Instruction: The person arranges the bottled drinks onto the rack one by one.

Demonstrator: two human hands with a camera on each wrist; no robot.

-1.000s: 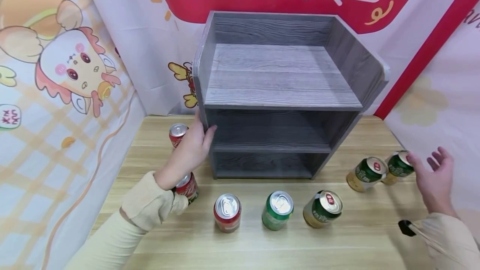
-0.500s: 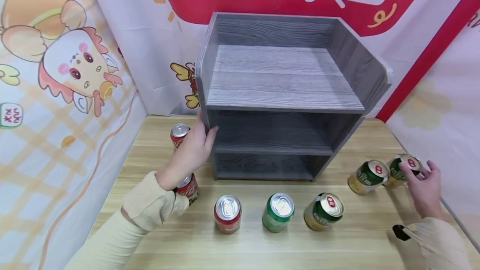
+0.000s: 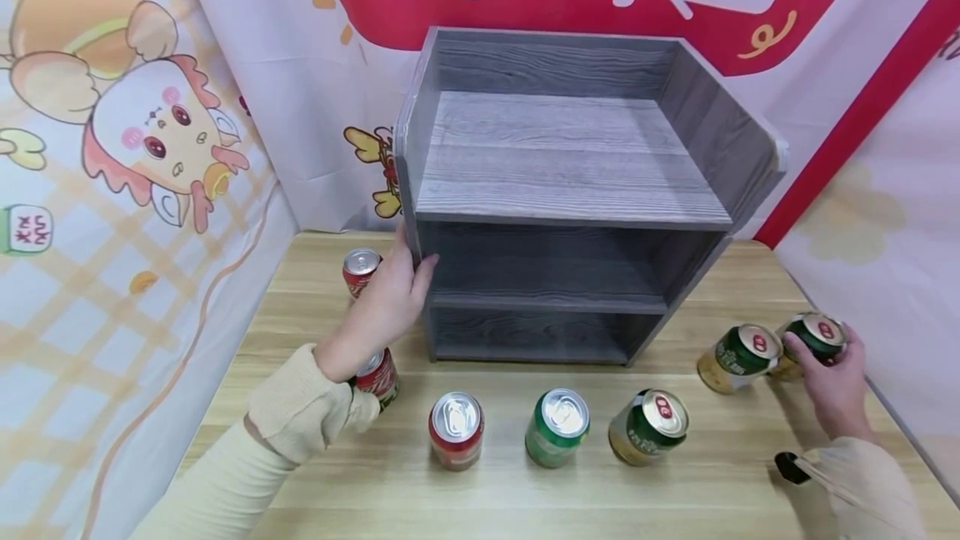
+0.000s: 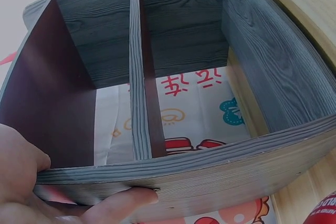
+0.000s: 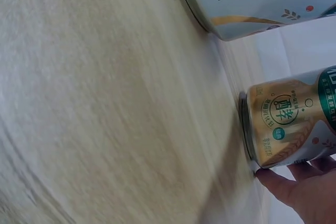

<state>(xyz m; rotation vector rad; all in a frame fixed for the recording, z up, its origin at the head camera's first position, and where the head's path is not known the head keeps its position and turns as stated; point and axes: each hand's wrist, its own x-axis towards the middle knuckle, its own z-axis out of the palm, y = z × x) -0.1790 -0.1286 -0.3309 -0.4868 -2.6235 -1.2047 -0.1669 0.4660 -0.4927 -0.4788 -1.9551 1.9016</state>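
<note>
My left hand (image 3: 390,294) grips the left side panel of a grey wooden shelf (image 3: 573,161), thumb at the front edge. In the left wrist view, the thumb and a finger (image 4: 128,203) pinch that panel (image 4: 210,163) from both faces. At the far right, my right hand (image 3: 834,377) holds a green-and-gold can (image 3: 819,338), its thumb on the near left side and fingers round the right. The right wrist view shows the fingers against this can's (image 5: 286,116) gold lower part, near its base. A second green-and-gold can (image 3: 738,359) stands just to its left.
In front of the shelf stand a red can (image 3: 456,432), a green can (image 3: 557,429) and another green-and-gold can (image 3: 647,427). Two red cans, one farther back (image 3: 360,269) and one nearer (image 3: 378,377), are partly hidden by my left arm. Printed cloth walls (image 3: 247,107) enclose the wooden table (image 3: 525,507).
My right hand has come left and down from beside the far-right can and closed round it. My left hand keeps its grip on the shelf; the head view has shifted slightly.
</note>
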